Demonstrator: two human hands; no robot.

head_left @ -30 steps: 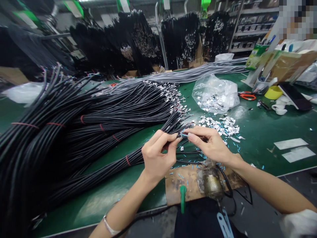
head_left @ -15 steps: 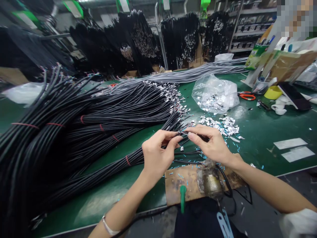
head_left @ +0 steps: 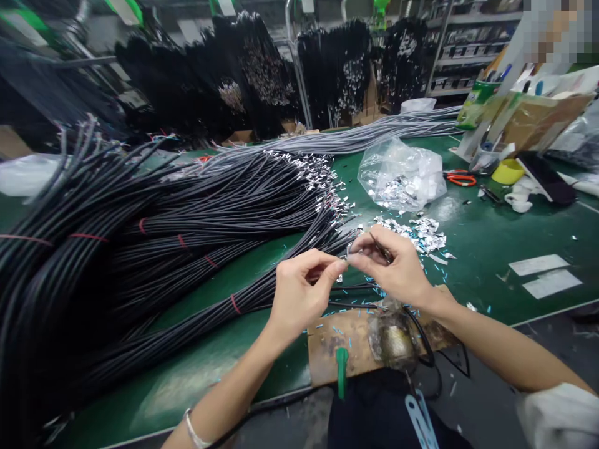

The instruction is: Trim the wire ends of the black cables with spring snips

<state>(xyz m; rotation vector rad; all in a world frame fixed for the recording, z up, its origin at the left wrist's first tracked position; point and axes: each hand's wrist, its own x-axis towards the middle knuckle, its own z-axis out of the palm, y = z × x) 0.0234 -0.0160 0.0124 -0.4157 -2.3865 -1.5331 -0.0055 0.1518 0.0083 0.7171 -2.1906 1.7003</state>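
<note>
My left hand [head_left: 302, 296] pinches the end of a black cable between thumb and forefinger; the tip is mostly hidden by the fingers. Against it, my right hand [head_left: 395, 265] has its thumb and forefinger closed at the same cable end. A thin dark tool [head_left: 384, 252], its kind unclear, is tucked in the right palm. Beneath the left hand runs a bundle of black cables [head_left: 187, 333] tied with a red band [head_left: 234, 304]. More black cables [head_left: 243, 206] with stripped, pale ends lie behind it.
White foil scraps [head_left: 423, 234] and bits of blue sheath lie beyond my right hand, near a clear plastic bag [head_left: 402, 178]. Orange-handled scissors [head_left: 461, 178] and a phone [head_left: 545, 178] are at right. A small motor-like device [head_left: 395, 340] sits on a brown board [head_left: 322, 355] in front.
My right forefinger has curled, and its fingertips now meet those of my left hand at the cable end. The whole view has shifted slightly.
</note>
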